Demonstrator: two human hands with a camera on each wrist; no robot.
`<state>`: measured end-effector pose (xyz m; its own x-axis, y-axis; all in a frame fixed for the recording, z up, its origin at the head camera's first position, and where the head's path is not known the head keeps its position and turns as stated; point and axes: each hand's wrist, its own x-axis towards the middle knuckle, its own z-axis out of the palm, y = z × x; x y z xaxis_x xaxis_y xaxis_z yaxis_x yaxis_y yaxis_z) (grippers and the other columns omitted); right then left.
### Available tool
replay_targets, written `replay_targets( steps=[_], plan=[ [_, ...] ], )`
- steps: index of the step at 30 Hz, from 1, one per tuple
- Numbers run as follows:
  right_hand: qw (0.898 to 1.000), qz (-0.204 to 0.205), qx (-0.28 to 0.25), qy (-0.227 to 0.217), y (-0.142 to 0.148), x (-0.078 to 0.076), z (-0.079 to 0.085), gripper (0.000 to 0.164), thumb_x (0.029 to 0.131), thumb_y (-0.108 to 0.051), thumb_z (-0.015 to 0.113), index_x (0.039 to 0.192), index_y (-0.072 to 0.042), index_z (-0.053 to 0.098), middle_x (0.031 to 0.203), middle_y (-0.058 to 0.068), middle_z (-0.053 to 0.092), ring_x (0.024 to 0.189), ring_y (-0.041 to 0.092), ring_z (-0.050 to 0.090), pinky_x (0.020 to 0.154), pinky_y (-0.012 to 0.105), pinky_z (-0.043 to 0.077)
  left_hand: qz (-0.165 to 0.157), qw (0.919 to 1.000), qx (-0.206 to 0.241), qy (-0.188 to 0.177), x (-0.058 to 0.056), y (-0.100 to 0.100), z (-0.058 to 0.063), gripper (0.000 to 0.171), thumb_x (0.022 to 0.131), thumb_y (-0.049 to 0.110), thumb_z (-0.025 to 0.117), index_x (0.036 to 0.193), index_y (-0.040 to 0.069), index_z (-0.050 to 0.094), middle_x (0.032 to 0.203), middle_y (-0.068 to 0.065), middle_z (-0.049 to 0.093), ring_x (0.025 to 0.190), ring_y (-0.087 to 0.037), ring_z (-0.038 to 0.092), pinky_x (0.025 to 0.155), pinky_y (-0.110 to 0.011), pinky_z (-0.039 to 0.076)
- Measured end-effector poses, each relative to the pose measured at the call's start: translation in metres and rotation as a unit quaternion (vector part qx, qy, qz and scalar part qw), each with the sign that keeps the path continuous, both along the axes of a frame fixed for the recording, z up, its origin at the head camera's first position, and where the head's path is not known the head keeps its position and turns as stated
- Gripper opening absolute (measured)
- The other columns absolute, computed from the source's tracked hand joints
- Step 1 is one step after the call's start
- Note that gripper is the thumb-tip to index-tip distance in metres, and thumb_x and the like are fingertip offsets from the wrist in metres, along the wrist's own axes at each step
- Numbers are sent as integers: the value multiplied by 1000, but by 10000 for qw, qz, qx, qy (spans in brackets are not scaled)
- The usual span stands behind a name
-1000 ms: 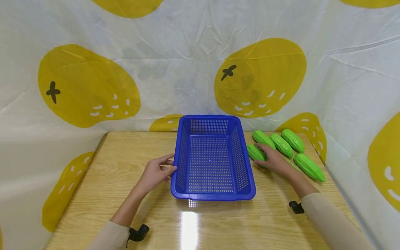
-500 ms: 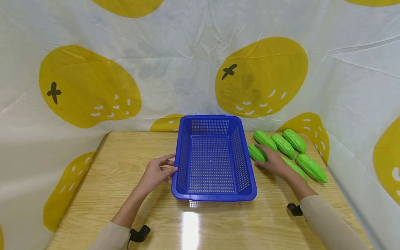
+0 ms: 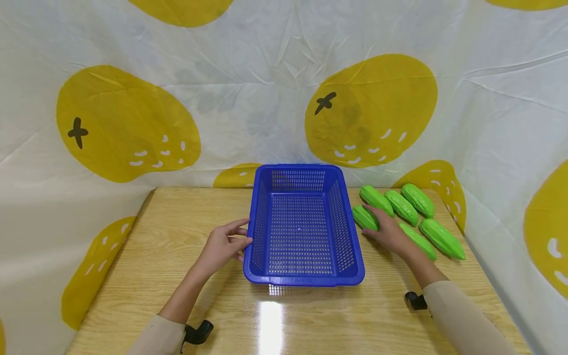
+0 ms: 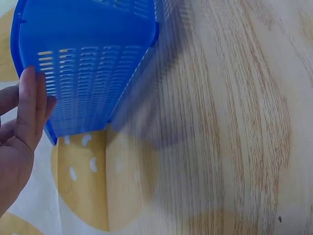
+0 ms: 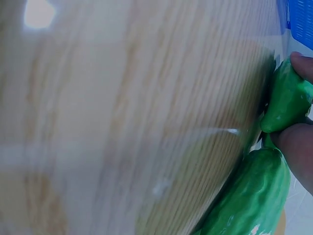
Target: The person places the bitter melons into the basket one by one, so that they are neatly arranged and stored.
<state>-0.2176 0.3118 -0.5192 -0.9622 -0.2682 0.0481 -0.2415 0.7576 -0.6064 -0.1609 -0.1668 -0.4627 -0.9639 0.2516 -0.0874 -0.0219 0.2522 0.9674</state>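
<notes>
At the left, a beige sleeve (image 3: 156, 336) with a black device (image 3: 198, 332) at its cuff reaches in over the surface (image 3: 177, 212); the left hand (image 3: 224, 245) touches the left rim of the basket (image 3: 303, 281), its grip loose, the fingers mostly straight against the outer wall; the basket, blue and mesh-walled, stands midway along the far edge; glare (image 3: 270, 325) shines on the surface in front of it; just right of the basket, toward the far edge, is the held gourd (image 3: 365, 218), green and ridged, in the grip of the right hand (image 3: 388, 231), thumb on one side and fingers on the other; whether it touches the surface I cannot tell; the back gourd (image 3: 376, 198) lies just beyond it; then come the middle gourd (image 3: 402, 207), the corner gourd (image 3: 417, 199) by the far right corner, the front gourd (image 3: 419, 242) beside the right wrist, and the outer gourd (image 3: 442, 239) near the right edge.
</notes>
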Motion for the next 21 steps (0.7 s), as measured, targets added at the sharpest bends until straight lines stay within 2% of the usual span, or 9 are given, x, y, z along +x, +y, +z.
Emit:
replay_targets(
  steps=[13,21],
  plan=[
    [9999,-60,36,139,1,8,3,75,95,-7,74,157,3,34,155,34,38,144,55,34,119,72,33,0,10000,-50,-1,0,0,1,58,94,3,74,149,4,55,120,-25,68,74,-23,76,58,-41,68],
    [9999,-71,-111,4,8,12,23,76,99,-14,71,161,-4,29,162,31,31,147,55,30,119,74,30,5,10000,39,-91,-2,1,2,58,94,3,74,149,6,55,120,-24,69,74,-24,76,58,-44,68]
  ],
)
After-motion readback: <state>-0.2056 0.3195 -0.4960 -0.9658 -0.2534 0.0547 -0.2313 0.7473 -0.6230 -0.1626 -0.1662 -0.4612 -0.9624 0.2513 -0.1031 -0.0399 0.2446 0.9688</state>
